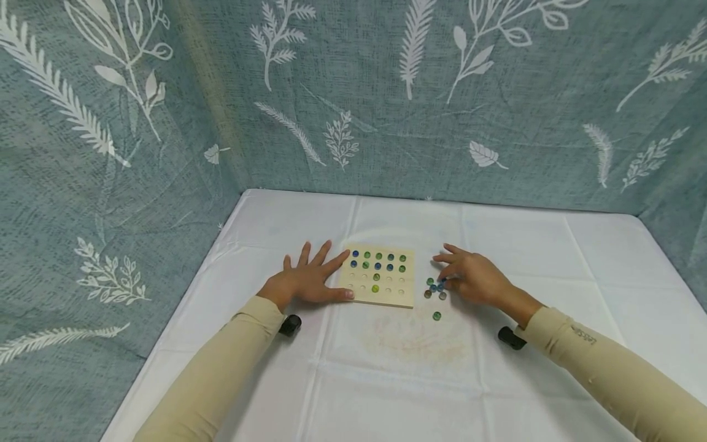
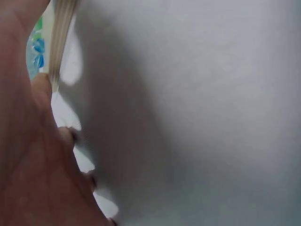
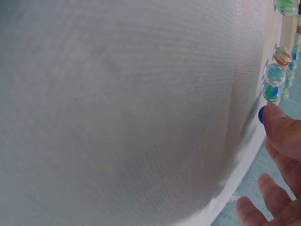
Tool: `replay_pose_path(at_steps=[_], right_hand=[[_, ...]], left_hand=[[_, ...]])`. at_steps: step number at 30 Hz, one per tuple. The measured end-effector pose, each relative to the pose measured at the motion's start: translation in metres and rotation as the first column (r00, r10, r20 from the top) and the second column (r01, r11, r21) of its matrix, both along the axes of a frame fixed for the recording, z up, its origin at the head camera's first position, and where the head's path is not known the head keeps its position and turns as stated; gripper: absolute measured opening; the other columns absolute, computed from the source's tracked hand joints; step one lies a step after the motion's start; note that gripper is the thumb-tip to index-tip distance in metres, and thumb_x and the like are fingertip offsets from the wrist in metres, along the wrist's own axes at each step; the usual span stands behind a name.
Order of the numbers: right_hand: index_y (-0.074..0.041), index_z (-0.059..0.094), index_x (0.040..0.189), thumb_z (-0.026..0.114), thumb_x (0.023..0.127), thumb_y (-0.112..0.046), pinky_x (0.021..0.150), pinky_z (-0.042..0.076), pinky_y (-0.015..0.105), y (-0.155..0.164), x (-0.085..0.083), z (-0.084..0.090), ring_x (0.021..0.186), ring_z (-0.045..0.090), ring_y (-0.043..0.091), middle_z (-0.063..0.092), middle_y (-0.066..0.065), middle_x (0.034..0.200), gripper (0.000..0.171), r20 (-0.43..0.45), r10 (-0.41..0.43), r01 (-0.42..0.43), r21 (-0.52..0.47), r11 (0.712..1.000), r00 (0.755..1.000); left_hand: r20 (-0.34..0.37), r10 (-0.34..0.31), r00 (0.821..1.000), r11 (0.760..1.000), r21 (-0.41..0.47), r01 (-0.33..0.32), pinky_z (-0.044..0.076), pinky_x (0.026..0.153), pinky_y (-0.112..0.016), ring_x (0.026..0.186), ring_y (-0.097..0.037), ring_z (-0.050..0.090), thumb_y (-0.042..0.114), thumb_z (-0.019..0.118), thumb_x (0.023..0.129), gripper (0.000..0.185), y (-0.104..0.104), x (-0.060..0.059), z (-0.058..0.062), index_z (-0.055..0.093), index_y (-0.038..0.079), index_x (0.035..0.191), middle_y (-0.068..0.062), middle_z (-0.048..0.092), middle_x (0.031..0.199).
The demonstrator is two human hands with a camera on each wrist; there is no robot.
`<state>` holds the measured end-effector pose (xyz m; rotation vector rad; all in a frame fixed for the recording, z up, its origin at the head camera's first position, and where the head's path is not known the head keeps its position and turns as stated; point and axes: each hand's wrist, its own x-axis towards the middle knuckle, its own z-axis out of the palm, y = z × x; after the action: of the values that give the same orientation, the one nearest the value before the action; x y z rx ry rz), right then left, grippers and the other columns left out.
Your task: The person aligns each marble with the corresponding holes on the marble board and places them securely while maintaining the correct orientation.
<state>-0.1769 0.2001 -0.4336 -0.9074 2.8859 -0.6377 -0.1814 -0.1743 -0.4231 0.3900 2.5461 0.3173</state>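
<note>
A square wooden board (image 1: 399, 296) with rows of round hollows lies on the white cloth. Blue and green marbles (image 1: 378, 256) fill its two far rows, and two more sit nearer. My left hand (image 1: 309, 279) lies flat with spread fingers, thumb and forefinger against the board's left edge (image 2: 60, 42). My right hand (image 1: 461, 275) hovers with relaxed fingers beside a small cluster of loose marbles (image 1: 434, 288) to the right of the board. In the right wrist view one fingertip (image 3: 275, 113) touches a blue marble (image 3: 261, 114), with other marbles (image 3: 273, 74) lined up beyond it.
A single green marble (image 1: 437, 315) lies apart, nearer to me. The white tablecloth (image 1: 386, 368) covers the table. A teal curtain with a white leaf print (image 1: 353, 92) closes in the back and both sides.
</note>
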Motion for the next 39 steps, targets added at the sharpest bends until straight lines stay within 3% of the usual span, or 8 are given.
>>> replay_pose_path(at_steps=[12,28,39], right_hand=[[-0.006,0.083,0.102,0.078,0.086,0.005,0.112,0.046,0.062,-0.002,0.0,0.006,0.147,0.047,0.045,0.069,0.017,0.14,0.02,0.003,0.003,-0.002,-0.077,0.997,1.0],[-0.006,0.083,0.104,0.08,0.087,0.0,0.112,0.048,0.059,-0.016,0.003,0.012,0.15,0.045,0.04,0.068,0.015,0.142,0.018,0.03,0.017,-0.014,-0.098,0.995,0.999],[-0.005,0.083,0.106,0.081,0.087,-0.003,0.112,0.048,0.058,-0.026,0.003,0.017,0.15,0.046,0.039,0.068,0.014,0.142,0.019,0.026,0.031,-0.029,-0.1,0.995,0.999]], left_hand=[[0.011,0.009,1.0,1.0,0.001,-0.009,-0.008,0.12,-0.079,0.16,-0.044,-0.023,0.076,0.06,0.09,0.101,-0.002,-0.004,0.001,0.006,0.04,0.168,-0.004,-0.015,0.177],[-0.002,0.007,1.0,1.0,0.006,-0.007,-0.009,0.12,-0.079,0.16,-0.044,-0.024,0.078,0.06,0.089,0.102,-0.003,-0.004,-0.004,0.006,0.041,0.168,-0.004,-0.015,0.177],[0.001,0.0,1.0,1.0,-0.01,0.0,-0.008,0.12,-0.079,0.16,-0.044,-0.024,0.077,0.06,0.09,0.102,0.0,-0.003,-0.001,0.005,0.041,0.168,-0.004,-0.016,0.177]])
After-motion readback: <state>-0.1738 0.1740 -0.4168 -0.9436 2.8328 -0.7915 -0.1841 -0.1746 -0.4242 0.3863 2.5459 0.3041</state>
